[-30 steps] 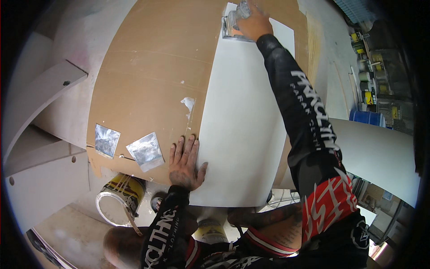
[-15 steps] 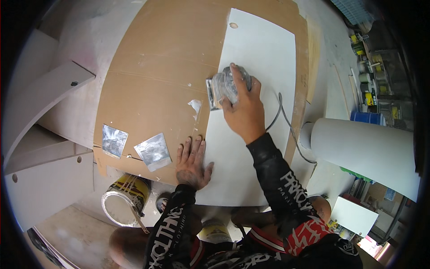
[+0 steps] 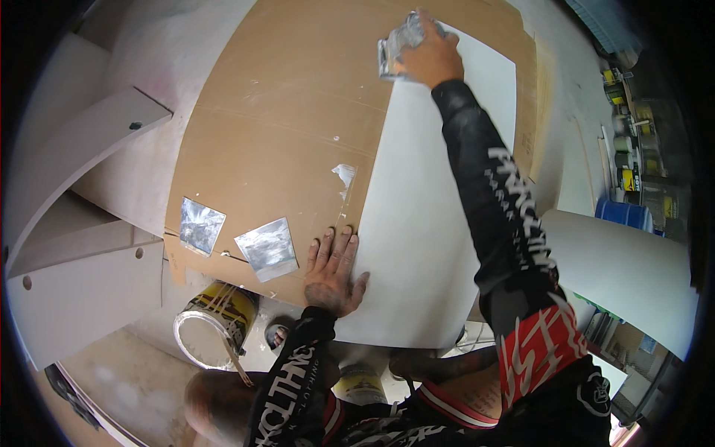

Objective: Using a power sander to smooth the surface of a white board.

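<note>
A long white panel (image 3: 421,223) lies flat over a sheet of brown cardboard (image 3: 287,112). At the panel's far left corner, my right hand (image 3: 436,59) is wrapped around a dusty electric palm sander (image 3: 402,45), whose flat pad overlaps the left edge. My outstretched right arm crosses the panel and hides part of its right side. Near the close end, my left hand (image 3: 333,272) lies flat with its fingers stretched out, partly on the cardboard and against the panel's left edge. Two smeared metal filler plates (image 3: 202,226) (image 3: 268,249) rest on the cardboard left of that hand.
An open bucket (image 3: 205,339) with drips and a stick stands at the near left. White boards with holes (image 3: 89,276) stand along the left. A large white curved piece (image 3: 625,261), a blue container (image 3: 624,214) and several cans are on the right.
My right hand has pushed the sander away from me, from mid-panel to the far left corner, straightening the arm. My left hand stays flat at the same spot on the panel's edge.
</note>
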The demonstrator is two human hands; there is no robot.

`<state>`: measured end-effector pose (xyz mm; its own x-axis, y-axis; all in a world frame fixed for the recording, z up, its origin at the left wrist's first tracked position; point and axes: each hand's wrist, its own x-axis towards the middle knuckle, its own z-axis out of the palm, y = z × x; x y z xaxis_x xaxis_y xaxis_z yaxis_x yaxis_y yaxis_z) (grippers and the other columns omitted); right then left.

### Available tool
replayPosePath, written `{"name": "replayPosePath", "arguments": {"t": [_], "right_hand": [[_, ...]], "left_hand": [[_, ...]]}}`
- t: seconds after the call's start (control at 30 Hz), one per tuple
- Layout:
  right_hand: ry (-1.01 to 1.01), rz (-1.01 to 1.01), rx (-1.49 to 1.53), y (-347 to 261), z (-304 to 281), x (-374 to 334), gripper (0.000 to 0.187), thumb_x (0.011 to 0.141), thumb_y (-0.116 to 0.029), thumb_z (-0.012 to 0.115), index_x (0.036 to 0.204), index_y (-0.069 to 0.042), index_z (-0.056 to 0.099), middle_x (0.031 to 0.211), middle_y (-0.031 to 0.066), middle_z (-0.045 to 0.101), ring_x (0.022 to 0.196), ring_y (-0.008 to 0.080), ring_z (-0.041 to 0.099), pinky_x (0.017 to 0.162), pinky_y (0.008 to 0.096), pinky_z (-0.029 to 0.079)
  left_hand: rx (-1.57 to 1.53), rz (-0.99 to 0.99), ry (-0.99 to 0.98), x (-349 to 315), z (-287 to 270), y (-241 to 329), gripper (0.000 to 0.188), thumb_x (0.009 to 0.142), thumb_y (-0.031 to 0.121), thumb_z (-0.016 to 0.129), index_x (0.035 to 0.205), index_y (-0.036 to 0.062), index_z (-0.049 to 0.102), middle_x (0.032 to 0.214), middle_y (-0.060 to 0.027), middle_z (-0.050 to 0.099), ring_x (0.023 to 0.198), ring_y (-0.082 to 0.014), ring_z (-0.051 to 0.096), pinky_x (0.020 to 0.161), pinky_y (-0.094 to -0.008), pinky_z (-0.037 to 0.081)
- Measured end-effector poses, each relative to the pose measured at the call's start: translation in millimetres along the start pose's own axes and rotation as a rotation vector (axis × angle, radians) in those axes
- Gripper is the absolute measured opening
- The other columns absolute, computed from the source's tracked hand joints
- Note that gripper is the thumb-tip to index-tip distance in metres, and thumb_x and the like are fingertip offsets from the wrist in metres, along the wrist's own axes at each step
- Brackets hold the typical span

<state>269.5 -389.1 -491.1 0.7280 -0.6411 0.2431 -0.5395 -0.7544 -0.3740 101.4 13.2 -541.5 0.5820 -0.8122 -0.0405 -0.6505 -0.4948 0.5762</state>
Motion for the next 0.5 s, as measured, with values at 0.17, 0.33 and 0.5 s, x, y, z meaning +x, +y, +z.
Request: {"name": "replayPosePath", "arguments": {"t": [0.17, 0.33, 0.5], "right_hand": [[0.03, -0.294, -0.447, 33, 38, 84, 0.065, 0.096, -0.04, 0.051, 0.151, -0.007, 0.043, 0.153, 0.0194, 0.046, 0.142, 0.039, 0.04, 0.118, 0.053, 0.028], [0.043, -0.136, -0.389, 55, 28, 122, 0.064, 0.097, -0.041, 0.048, 0.152, -0.009, 0.042, 0.151, 0.0176, 0.05, 0.14, 0.0358, 0.046, 0.116, 0.0511, 0.032], [-0.082, -0.003, -0.09, 14, 10, 40, 0.064, 0.096, -0.041, 0.052, 0.151, -0.011, 0.043, 0.148, 0.0173, 0.053, 0.139, 0.0365, 0.045, 0.113, 0.0484, 0.039]], "left_hand": [[-0.006, -0.004, -0.011, -2, 1, -3, 0.075, 0.088, 0.035, 0.066, 0.153, 0.0056, 0.041, 0.162, -0.0138, 0.036, 0.151, -0.0406, 0.027, 0.123, -0.058, 0.017], [-0.027, 0.028, 0.007, 4, 7, 6, 0.077, 0.088, 0.034, 0.066, 0.154, 0.0049, 0.039, 0.162, -0.0143, 0.036, 0.152, -0.0406, 0.026, 0.123, -0.0578, 0.016], [0.023, 0.002, -0.017, -2, -1, -4, 0.076, 0.088, 0.033, 0.066, 0.152, 0.0029, 0.04, 0.161, -0.0151, 0.037, 0.15, -0.0419, 0.028, 0.122, -0.0579, 0.017]]}}
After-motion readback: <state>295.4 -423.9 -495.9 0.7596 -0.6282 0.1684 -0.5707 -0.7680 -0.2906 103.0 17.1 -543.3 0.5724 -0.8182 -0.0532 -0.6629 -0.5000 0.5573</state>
